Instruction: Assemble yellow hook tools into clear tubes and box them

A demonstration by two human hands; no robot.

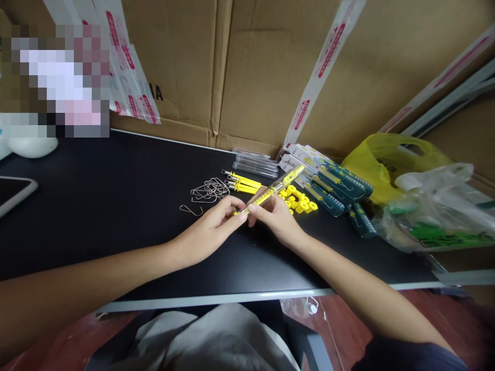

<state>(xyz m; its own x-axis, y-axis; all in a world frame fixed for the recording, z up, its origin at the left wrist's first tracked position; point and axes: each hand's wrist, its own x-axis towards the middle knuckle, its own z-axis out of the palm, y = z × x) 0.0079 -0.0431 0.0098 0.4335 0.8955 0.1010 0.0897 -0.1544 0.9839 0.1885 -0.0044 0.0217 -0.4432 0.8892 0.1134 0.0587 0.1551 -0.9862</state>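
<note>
Over the black table (116,206), both my hands meet on one clear tube with a yellow part inside (276,186). My right hand (273,214) grips the tube along its lower half, and the tube slants up to the right past the fingers. My left hand (212,229) pinches its near end with fingertips closed. Just behind the hands lie a few yellow-handled tools (242,182), a tangle of wire hooks (207,190) and a heap of small yellow caps (299,201).
Empty clear tubes (255,164) and a stack of green-and-white packaged cards (328,178) lie at the back. Right of them sit a yellow plastic bag (381,157) and a clear bag (436,211). Cardboard boxes (251,67) wall the table's rear. A tablet corner (13,193) shows at left.
</note>
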